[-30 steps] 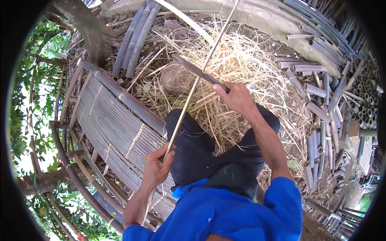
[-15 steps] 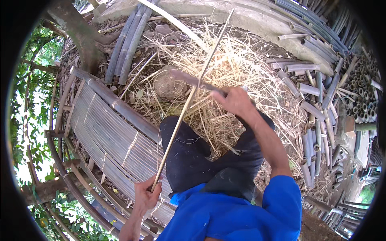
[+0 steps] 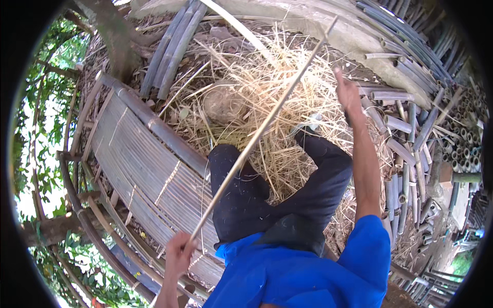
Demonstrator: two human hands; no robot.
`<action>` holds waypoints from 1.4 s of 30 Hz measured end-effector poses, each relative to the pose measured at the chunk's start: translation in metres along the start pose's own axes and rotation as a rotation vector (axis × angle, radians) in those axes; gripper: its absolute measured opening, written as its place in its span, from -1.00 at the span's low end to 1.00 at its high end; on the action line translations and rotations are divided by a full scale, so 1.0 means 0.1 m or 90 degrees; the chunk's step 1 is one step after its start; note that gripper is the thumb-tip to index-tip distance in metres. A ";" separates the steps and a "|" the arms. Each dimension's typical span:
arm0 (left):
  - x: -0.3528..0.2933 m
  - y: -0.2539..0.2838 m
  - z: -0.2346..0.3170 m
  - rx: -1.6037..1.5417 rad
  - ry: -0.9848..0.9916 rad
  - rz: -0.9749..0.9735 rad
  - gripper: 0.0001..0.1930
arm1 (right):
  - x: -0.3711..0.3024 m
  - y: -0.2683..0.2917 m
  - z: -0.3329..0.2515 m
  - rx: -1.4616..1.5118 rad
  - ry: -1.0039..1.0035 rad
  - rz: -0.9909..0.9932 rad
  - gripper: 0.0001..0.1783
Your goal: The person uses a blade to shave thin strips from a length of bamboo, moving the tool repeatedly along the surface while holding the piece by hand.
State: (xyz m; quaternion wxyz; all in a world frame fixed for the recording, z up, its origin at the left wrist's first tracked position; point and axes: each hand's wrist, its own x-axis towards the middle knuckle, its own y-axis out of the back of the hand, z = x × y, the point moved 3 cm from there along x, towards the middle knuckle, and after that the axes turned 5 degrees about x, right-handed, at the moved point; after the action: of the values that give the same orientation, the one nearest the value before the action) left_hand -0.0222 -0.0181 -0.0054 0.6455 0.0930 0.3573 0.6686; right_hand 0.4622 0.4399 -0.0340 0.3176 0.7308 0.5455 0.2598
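My left hand (image 3: 179, 250) is closed around the lower end of a long, thin bamboo strip (image 3: 257, 137). The strip slants up and to the right across my lap, its far end above the straw-like shavings. Off to the right of it, my right hand (image 3: 349, 96) is raised with the thumb sticking up and the fingers curled. A dark piece by its wrist looks like the handle end of the knife; the blade does not show clearly now. Beyond my knees sits a rounded block (image 3: 224, 102), partly covered by pale shavings (image 3: 280, 82).
On my left stands a slatted bamboo bench (image 3: 149, 161) with a thick pole rail (image 3: 154, 124). Bamboo poles (image 3: 172, 51) lie beside a tree trunk (image 3: 115, 46). Cut bamboo lengths (image 3: 393, 96) and a stack of short tubes (image 3: 462, 141) fill the right side.
My right hand has moved from the strip up and to the right, away from it. The strip's far end has swung right, while my left hand has shifted slightly left and down.
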 end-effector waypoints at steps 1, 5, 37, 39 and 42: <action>0.25 -0.06 0.11 -0.047 0.046 0.013 -0.76 | -0.30 -0.12 -0.12 0.055 -0.033 -0.072 0.03; 1.00 -0.41 0.73 -0.052 -0.047 0.019 -0.66 | -1.55 -0.64 -0.61 0.086 0.106 -0.274 -0.22; 0.37 -0.43 0.48 -0.204 0.126 -0.067 -0.65 | -1.74 -0.65 -0.45 -0.155 0.322 -0.358 -0.18; 0.30 -0.38 0.35 -0.222 0.116 -0.058 -0.67 | -1.31 -0.51 -0.42 -0.036 0.109 -0.295 -0.09; 0.11 -0.26 0.21 -0.180 0.133 -0.104 -0.70 | -0.58 -0.38 0.12 -0.029 -0.012 -0.219 0.05</action>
State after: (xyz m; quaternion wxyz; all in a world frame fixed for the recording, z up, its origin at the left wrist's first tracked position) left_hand 0.0090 -0.0024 -0.0098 0.6634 -0.0979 0.3316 0.6636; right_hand 0.4312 0.3892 -0.0729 0.3788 0.6215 0.6537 0.2070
